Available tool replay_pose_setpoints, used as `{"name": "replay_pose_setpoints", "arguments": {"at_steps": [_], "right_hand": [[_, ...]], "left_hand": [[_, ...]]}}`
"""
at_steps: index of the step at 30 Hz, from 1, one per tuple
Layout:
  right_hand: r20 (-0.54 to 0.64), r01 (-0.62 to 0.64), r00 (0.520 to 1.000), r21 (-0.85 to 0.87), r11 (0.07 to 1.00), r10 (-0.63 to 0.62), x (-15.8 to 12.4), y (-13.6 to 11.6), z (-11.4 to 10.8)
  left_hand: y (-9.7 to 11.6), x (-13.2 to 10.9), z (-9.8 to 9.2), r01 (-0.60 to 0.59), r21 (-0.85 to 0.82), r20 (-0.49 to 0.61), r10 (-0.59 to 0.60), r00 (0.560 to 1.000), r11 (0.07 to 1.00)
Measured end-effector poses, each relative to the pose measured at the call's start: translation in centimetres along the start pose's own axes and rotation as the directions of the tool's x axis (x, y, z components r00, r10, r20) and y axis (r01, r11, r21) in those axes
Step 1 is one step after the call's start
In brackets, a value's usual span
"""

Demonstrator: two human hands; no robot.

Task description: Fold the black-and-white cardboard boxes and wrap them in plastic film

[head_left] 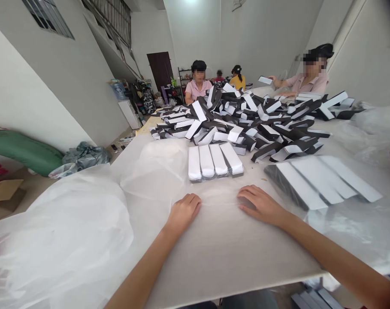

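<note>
My left hand (184,210) lies flat on a thin clear plastic sheet (214,197) and holds nothing. My right hand (261,206) rests on the same sheet, also empty, a little to the right. Just beyond them, a neat row of several white-and-black rectangular blocks (212,162) stands on the white table (233,257). To the right, several longer white-faced bars (323,182) lie side by side under plastic. A big loose heap of similar black-and-white blocks (240,122) covers the table's far part.
A bunched white plastic sheet (69,240) hangs over the table's left side. A co-worker in a pink top (198,90) sits at the far end, and another (307,81) reaches over the heap at right. Further people sit behind. Grey bags (85,155) and a green bolster (24,150) lie on the left floor.
</note>
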State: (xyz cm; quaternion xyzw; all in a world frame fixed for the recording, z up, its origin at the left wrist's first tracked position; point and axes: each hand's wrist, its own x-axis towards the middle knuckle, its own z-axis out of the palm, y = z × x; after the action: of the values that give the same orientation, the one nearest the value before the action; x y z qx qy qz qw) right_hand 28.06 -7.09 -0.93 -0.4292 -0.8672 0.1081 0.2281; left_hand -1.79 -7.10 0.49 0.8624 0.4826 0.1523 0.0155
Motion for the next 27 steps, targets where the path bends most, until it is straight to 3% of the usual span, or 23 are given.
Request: {"name": "replay_pose_setpoints", "arguments": {"at_steps": [7, 13, 16, 20, 27], "right_hand": [[-0.064, -0.015, 0.998, -0.013, 1.000, 0.014, 0.1, 0.6, 0.5], [-0.155, -0.154, 0.975, 0.066, 0.986, 0.163, 0.2, 1.8, 0.7], [-0.165, -0.233, 0.955, 0.097, 0.968, 0.247, 0.2, 2.4, 0.4], [-0.157, -0.294, 0.938, 0.110, 0.949, 0.309, 0.3, 2.9, -0.3], [-0.181, -0.362, 0.908, 0.119, 0.925, 0.379, 0.5, 2.9, -0.6]], "left_hand": [[-0.2, -0.1, -0.2, 0.169, -0.116, 0.002, -0.170, 0.985, 0.979], [-0.8, -0.3, 0.0, 0.053, -0.114, 0.001, -0.053, 0.999, 0.992], [-0.9, -0.2, -0.1, 0.064, -0.040, 0.000, -0.064, 0.998, 0.997], [-1.2, 0.1, -0.5, 0.192, -0.072, -0.031, -0.194, 0.980, 0.979], [-2.3, 0.3, -0.5, 0.443, -0.289, -0.025, -0.469, 0.883, 0.849]]}}
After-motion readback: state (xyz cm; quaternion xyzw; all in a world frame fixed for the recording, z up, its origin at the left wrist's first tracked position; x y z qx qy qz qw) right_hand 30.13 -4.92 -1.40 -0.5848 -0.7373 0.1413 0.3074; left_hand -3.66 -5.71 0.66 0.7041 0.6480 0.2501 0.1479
